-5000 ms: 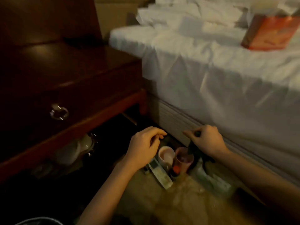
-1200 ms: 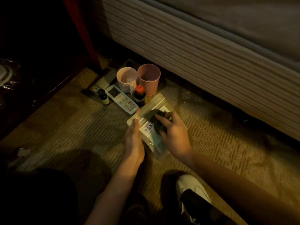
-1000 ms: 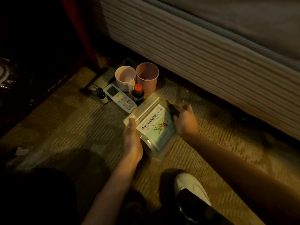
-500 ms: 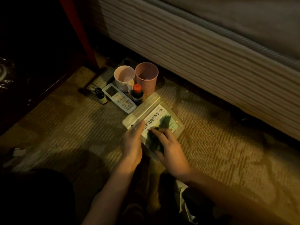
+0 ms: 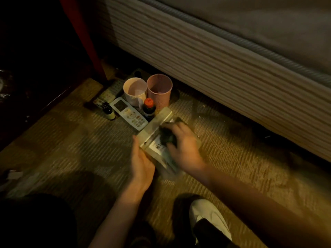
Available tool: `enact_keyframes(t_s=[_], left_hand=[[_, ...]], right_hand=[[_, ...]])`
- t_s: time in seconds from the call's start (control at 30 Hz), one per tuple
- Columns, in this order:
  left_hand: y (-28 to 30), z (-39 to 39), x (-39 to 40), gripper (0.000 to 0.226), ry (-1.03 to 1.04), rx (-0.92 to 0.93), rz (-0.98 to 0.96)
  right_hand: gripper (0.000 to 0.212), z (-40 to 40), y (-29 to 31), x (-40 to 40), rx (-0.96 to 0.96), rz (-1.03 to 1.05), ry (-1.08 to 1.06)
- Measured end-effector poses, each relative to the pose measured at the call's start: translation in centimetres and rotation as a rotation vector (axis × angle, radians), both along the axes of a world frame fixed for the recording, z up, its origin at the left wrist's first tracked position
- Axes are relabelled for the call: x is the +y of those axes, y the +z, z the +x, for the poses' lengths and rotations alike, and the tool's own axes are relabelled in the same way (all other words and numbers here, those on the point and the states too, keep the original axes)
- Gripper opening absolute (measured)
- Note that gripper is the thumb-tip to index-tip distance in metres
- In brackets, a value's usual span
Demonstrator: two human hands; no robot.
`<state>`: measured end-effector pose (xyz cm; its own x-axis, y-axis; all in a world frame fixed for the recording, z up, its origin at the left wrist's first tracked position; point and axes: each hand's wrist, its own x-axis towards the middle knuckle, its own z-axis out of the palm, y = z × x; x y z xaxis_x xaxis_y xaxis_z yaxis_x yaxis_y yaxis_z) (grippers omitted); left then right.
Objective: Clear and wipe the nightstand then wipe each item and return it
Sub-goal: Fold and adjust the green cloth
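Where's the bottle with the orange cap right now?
In the head view, the orange-capped bottle stands on the carpet left of centre, between the white remote and the pink cup.
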<state>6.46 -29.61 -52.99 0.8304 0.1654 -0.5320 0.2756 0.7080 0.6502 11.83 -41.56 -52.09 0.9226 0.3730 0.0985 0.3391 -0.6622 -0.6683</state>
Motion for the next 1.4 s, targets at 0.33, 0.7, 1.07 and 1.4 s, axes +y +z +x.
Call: enact_keyframes(t_s=[0.33,0.7,1.07,1.4], left_hand=[[0.3,0.6,-0.1,0.048,-0.038,0.068,0.034],[-0.7,-0.2,-0.5,0.032,-0.113,0.049,0.193],[-2.1,-1.3,-1.3,0.061,-0.012,0.046,0.060],[2.1,0.1,-2.6,0.051,0.007,-0.098,0.114]], right_hand=[[0.024,-2.5,-0.8,-0.8,-0.214,-0.064,0.316],[0.034,-4.6,-5.3,-8.2,0.005,-0.268,0.129],[0.026,-7.0,-0.4,-4.4,-0.101,0.264,-0.237],[0.033,-3.0,3.2,-2.0,-0.336,-0.091,-0.045]])
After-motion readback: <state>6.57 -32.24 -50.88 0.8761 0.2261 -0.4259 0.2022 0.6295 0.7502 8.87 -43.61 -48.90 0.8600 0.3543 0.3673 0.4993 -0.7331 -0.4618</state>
